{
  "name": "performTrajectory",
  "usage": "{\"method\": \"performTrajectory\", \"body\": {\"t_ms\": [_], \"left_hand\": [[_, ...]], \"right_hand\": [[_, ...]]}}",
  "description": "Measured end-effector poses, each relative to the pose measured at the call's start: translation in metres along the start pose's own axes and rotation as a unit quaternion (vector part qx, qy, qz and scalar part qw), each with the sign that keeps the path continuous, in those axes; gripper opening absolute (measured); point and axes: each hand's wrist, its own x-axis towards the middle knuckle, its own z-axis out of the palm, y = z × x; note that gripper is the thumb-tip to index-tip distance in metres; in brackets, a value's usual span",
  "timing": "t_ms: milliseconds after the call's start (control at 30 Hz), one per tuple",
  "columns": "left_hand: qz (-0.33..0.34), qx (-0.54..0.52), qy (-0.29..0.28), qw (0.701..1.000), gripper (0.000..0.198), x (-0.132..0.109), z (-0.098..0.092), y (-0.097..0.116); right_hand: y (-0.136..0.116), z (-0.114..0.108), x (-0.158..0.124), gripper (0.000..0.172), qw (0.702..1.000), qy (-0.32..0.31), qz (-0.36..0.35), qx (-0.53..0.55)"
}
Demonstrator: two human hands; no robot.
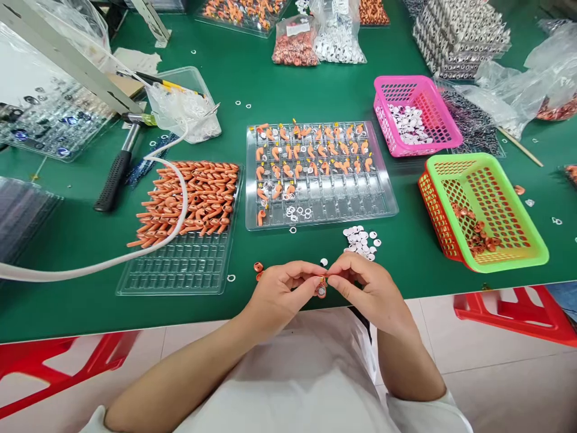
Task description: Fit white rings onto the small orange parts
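Near the table's front edge, my left hand and my right hand meet, both pinching a small orange part with a round silvery disc. Fingers cover most of it. White round stickers lie in a loose pile just beyond my right hand. Beside my left hand are small orange-brown cups. Farther out, a clear compartment tray carries rows of orange hook-shaped parts with yellow tips. Its lower right cells are bare, and some white rings sit in the lower cells.
Left are a second tray heaped with orange stemmed parts, a white hose and a hammer. Right stand a pink basket of white discs and a green basket of copper-coloured pieces. Bags lie at the back.
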Motion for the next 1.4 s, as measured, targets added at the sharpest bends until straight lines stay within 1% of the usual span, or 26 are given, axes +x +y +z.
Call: {"method": "performTrajectory", "body": {"t_ms": [133, 267, 400, 533, 633, 700, 767, 833, 867, 933, 1033, 1100, 1167, 1300, 1400], "left_hand": [[0.04, 0.017, 0.031, 0.999, 0.018, 0.0, 0.003, -0.004], [0.087, 0.06, 0.055, 0.993, 0.02, -0.001, 0.006, -0.009], [0.117, 0.1, 0.069, 0.986, 0.019, -0.001, 0.007, -0.013], [0.16, 0.146, 0.091, 0.972, 0.019, -0.002, 0.007, -0.014], [0.173, 0.171, 0.106, 0.964, 0.019, -0.003, 0.007, -0.015], [0.165, 0.175, 0.108, 0.965, 0.02, -0.003, 0.006, -0.015], [0.147, 0.17, 0.106, 0.969, 0.02, -0.002, 0.006, -0.013], [0.116, 0.145, 0.109, 0.977, 0.019, -0.001, 0.005, -0.01], [0.095, 0.122, 0.109, 0.982, 0.018, -0.001, 0.005, -0.007], [0.052, 0.063, 0.1, 0.992, 0.016, 0.001, 0.005, -0.001], [0.011, -0.026, 0.08, 0.996, 0.012, 0.004, 0.003, 0.007], [-0.003, -0.066, 0.082, 0.994, 0.009, 0.005, 0.003, 0.011], [-0.012, -0.086, 0.09, 0.992, 0.009, 0.005, 0.002, 0.013], [-0.02, -0.092, 0.11, 0.989, 0.011, 0.006, 0.002, 0.017], [-0.021, -0.079, 0.123, 0.989, 0.011, 0.007, 0.002, 0.018]], "right_hand": [[0.003, 0.01, -0.004, 0.007, 0.998, 0.057, -0.022, 0.009], [0.004, 0.022, -0.004, 0.011, 0.995, 0.1, -0.028, 0.007], [0.005, 0.028, -0.002, 0.011, 0.994, 0.106, -0.025, 0.022], [0.008, 0.032, -0.001, 0.01, 0.992, 0.103, -0.002, 0.071], [0.01, 0.038, 0.0, 0.012, 0.991, 0.106, 0.007, 0.086], [0.011, 0.042, 0.001, 0.013, 0.991, 0.121, -0.007, 0.062], [0.01, 0.044, 0.001, 0.013, 0.988, 0.146, -0.042, 0.021], [0.009, 0.044, 0.0, 0.013, 0.983, 0.162, -0.086, -0.008], [0.009, 0.043, 0.0, 0.013, 0.982, 0.16, -0.101, -0.011], [0.01, 0.038, 0.0, 0.012, 0.984, 0.144, -0.106, 0.002], [0.013, 0.03, -0.002, 0.011, 0.989, 0.122, -0.08, 0.032], [0.015, 0.028, -0.003, 0.016, 0.989, 0.119, -0.076, 0.043], [0.016, 0.028, -0.005, 0.017, 0.987, 0.122, -0.088, 0.05], [0.017, 0.034, -0.011, 0.015, 0.983, 0.133, -0.116, 0.057], [0.018, 0.04, -0.015, 0.022, 0.98, 0.134, -0.144, 0.038]]}}
